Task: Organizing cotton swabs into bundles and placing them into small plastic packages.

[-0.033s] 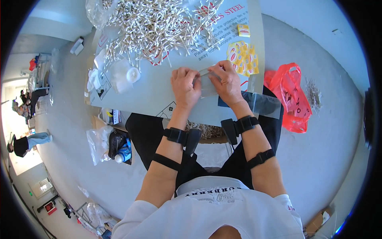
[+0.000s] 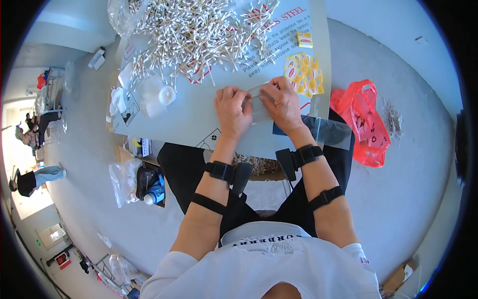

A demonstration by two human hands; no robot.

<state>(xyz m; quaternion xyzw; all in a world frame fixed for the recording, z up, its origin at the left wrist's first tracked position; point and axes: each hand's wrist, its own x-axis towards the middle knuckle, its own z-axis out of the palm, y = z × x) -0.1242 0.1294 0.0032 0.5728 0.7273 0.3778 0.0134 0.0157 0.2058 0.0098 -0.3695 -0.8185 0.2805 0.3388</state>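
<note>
Both hands are at the near middle of the table, with a clear plastic bag (image 2: 260, 108) stretched between them. My left hand (image 2: 232, 110) has its fingers curled at the bag's left edge. On the opposite edge, the thumb and fingers of my right hand (image 2: 282, 103) pinch together. The bag's exact shape is hard to make out, as the fingers cover part of it. Beyond the hands lies a big heap of cotton swabs (image 2: 191, 37). Several yellow labels (image 2: 303, 74) are spread just right of my right hand, near a small stack of yellow labels (image 2: 304, 40).
Left on the table (image 2: 189, 117) are clear plastic sheets (image 2: 151, 97) with a white roll (image 2: 167, 93) on them. A dark translucent sheet (image 2: 333, 132) overhangs the right edge. Beside the table is a red plastic bag (image 2: 368, 129). A box with a bottle (image 2: 153, 192) stands lower left.
</note>
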